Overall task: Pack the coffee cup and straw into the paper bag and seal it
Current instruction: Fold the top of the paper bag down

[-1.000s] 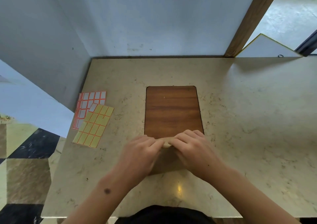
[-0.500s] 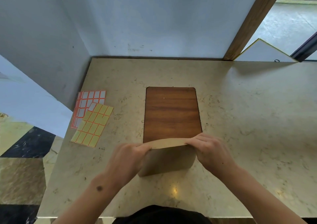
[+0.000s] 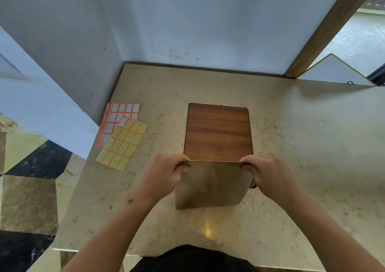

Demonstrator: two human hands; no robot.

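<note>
A brown paper bag (image 3: 210, 185) stands on the near part of the counter, its folded top edge running level between my hands. My left hand (image 3: 164, 177) pinches the top left corner of the bag. My right hand (image 3: 268, 175) pinches the top right corner. The bag's top is closed, so whatever is inside is hidden. No coffee cup or straw shows in the head view.
A wooden board (image 3: 218, 131) lies on the marble counter (image 3: 312, 147) just behind the bag. Sheets of yellow labels (image 3: 123, 145) and white labels (image 3: 119, 115) lie at the counter's left edge. Walls close off the back and left.
My hands have slid apart from the middle of the bag's top edge to its two corners, and the top fold now stands higher.
</note>
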